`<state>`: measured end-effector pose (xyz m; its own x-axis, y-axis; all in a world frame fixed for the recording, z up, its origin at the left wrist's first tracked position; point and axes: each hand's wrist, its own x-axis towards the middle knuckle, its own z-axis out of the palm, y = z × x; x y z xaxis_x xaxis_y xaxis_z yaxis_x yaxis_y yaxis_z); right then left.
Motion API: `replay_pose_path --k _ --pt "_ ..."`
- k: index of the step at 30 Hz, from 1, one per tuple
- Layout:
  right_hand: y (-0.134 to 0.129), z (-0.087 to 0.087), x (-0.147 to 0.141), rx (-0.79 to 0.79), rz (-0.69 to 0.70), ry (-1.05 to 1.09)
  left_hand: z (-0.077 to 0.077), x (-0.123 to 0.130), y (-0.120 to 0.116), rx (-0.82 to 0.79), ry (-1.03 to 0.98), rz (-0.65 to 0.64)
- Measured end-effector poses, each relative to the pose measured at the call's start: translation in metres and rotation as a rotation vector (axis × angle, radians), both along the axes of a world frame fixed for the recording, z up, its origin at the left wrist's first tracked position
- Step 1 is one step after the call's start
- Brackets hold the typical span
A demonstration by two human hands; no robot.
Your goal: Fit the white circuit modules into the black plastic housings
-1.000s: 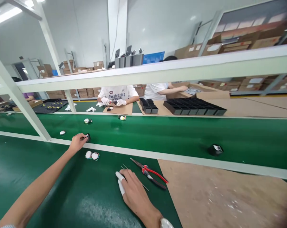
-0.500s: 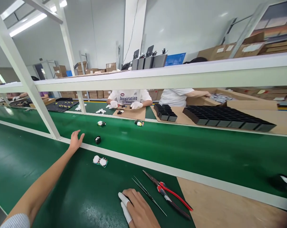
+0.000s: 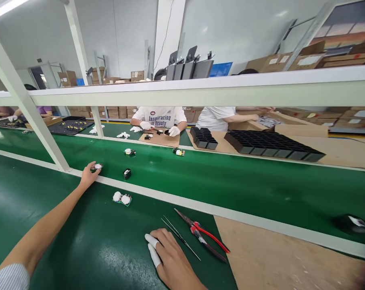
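My left hand [image 3: 89, 176] reaches over the pale rail at the edge of the belt. Its thumb and fingers close around a small circuit board [image 3: 98, 166] topped with white. On the green mat nearer to me lies another circuit board [image 3: 122, 198] with two round white pads. My right hand [image 3: 172, 255] rests on the mat, palm down, holding nothing, with white finger cots on two of its fingers. Just right of it lie metal tweezers [image 3: 180, 237] and red-and-black long-nose pliers [image 3: 200, 233].
Along the green belt [image 3: 230, 185] sit a black housing [image 3: 127, 173], two small boards and, far right, a blurred black part [image 3: 353, 223]. Across it a gloved co-worker handles parts near black box trays [image 3: 273, 145]. A white post [image 3: 40, 121] stands left; a shelf [image 3: 200, 90] spans above.
My left hand has closed from spread fingers onto a small circuit board on the belt. The black housing has shifted slightly right. My right hand stays on the mat while the view has shifted.
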<state>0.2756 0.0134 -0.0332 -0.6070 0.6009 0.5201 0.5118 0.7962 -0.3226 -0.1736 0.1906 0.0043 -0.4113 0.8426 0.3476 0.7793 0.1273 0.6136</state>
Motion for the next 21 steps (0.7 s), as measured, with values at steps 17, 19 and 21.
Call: replay_pose_path --k 17,19,21 --pt "-0.004 0.007 -0.007 0.153 -0.01 -0.01 0.002 0.097 -0.172 -0.057 0.226 -0.717" --pt "-0.004 0.006 -0.007 0.162 -0.008 -0.013 0.005 0.103 -0.157 -0.069 0.251 -0.704" --pt "-0.004 0.006 -0.006 0.164 -0.003 -0.02 0.006 0.109 -0.141 -0.086 0.263 -0.704"
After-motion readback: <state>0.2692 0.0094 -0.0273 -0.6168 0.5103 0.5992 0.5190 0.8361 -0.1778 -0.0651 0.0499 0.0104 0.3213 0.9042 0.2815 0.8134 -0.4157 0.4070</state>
